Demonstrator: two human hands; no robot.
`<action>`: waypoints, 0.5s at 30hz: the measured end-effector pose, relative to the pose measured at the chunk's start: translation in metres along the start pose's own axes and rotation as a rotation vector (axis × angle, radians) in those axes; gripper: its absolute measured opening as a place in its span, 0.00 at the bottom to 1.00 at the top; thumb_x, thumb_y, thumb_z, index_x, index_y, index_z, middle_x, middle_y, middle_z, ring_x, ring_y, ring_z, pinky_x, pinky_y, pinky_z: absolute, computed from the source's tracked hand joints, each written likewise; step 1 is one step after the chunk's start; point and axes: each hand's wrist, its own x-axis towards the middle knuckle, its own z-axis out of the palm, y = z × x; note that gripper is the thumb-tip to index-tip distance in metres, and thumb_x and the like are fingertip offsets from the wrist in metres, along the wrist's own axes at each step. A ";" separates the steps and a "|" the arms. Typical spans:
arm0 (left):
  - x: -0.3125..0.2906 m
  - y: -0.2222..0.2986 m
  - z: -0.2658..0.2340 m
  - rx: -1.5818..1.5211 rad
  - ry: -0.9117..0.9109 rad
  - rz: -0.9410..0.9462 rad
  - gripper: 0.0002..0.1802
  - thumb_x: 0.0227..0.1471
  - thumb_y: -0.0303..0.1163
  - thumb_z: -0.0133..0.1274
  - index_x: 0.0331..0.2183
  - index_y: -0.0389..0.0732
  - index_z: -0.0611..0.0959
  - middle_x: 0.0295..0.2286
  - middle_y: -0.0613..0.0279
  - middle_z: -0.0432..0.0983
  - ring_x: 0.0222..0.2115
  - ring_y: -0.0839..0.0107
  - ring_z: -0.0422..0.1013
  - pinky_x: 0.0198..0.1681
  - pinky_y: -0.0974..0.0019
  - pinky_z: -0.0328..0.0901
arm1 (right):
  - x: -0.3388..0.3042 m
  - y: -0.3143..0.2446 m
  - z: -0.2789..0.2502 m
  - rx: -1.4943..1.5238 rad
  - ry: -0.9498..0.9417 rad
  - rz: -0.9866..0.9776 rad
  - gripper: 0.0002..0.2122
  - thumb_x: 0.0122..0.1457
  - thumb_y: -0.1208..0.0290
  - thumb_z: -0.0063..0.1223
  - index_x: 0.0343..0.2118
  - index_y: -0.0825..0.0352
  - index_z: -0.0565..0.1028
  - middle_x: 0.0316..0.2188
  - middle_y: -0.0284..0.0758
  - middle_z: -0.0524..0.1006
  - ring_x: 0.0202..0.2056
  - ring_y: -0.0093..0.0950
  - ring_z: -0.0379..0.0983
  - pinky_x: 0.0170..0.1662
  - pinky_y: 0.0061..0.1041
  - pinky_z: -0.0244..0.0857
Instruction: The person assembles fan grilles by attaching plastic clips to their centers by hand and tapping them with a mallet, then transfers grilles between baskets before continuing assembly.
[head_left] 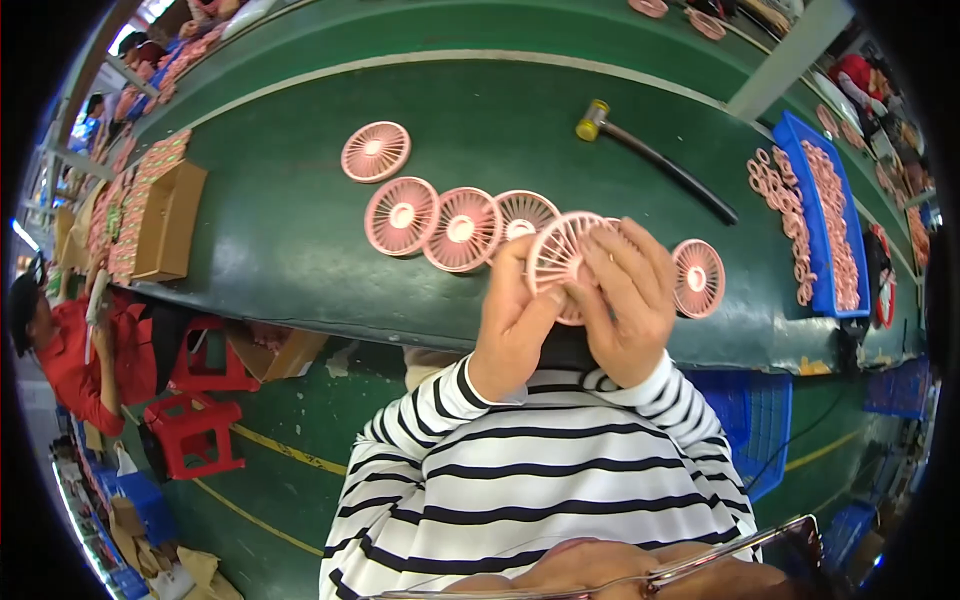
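My left hand (513,325) grips the left and lower rim of a pink round fan grille (556,250), held tilted above the near edge of the bench. My right hand (630,300) closes over the grille's right side, its fingers covering part of the spokes. Behind and left of my hands, several similar pink grilles (463,230) lie in a row, some touching. One more grille (376,152) lies farther back at the left. To the right of my right hand rests another grille (698,278). Parts of grilles behind my hands are hidden.
A mallet (660,160) with a yellow head and black handle lies at the back right. Beyond it, a blue tray (822,230) holds small pink rings, with more rings (780,205) beside it. A cardboard box (172,222) stands left, near a person in red (75,350) and red stools (195,435).
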 end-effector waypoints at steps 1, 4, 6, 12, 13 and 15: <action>0.002 0.007 -0.001 -0.049 -0.027 -0.084 0.23 0.57 0.24 0.42 0.54 0.32 0.61 0.48 0.55 0.67 0.47 0.72 0.68 0.52 0.66 0.64 | -0.003 0.004 -0.003 -0.003 -0.034 -0.043 0.10 0.48 0.71 0.61 0.34 0.68 0.80 0.42 0.34 0.78 0.52 0.39 0.69 0.55 0.40 0.57; -0.004 0.025 0.001 -0.087 -0.085 -0.260 0.24 0.60 0.27 0.47 0.55 0.31 0.62 0.48 0.55 0.68 0.47 0.74 0.68 0.52 0.69 0.64 | 0.001 0.005 -0.030 0.023 -0.230 -0.157 0.12 0.47 0.69 0.63 0.35 0.66 0.81 0.44 0.32 0.79 0.57 0.39 0.65 0.61 0.44 0.49; -0.008 0.021 0.000 -0.049 -0.084 -0.253 0.25 0.60 0.30 0.50 0.55 0.31 0.63 0.47 0.56 0.69 0.46 0.75 0.69 0.49 0.71 0.66 | -0.003 0.006 -0.031 0.054 -0.241 -0.185 0.13 0.47 0.69 0.64 0.36 0.66 0.81 0.44 0.31 0.79 0.57 0.38 0.66 0.62 0.44 0.48; -0.008 0.020 -0.001 0.204 -0.087 -0.124 0.23 0.58 0.29 0.52 0.52 0.31 0.66 0.42 0.59 0.73 0.41 0.77 0.72 0.45 0.72 0.68 | -0.015 0.014 -0.028 0.340 -0.250 -0.060 0.15 0.49 0.77 0.61 0.42 0.69 0.78 0.46 0.40 0.77 0.53 0.42 0.70 0.53 0.40 0.63; -0.008 0.022 -0.001 0.263 -0.090 -0.077 0.23 0.58 0.29 0.52 0.52 0.31 0.66 0.42 0.59 0.73 0.41 0.76 0.72 0.45 0.73 0.68 | -0.014 0.015 -0.028 0.384 -0.256 -0.040 0.15 0.50 0.78 0.60 0.43 0.69 0.78 0.46 0.41 0.77 0.52 0.42 0.71 0.52 0.38 0.64; -0.008 0.030 -0.005 0.707 -0.020 0.265 0.22 0.54 0.24 0.55 0.50 0.32 0.72 0.42 0.53 0.75 0.42 0.70 0.73 0.47 0.68 0.67 | -0.012 0.015 -0.033 0.418 -0.269 0.073 0.15 0.50 0.81 0.58 0.43 0.71 0.76 0.47 0.43 0.76 0.47 0.42 0.74 0.49 0.33 0.68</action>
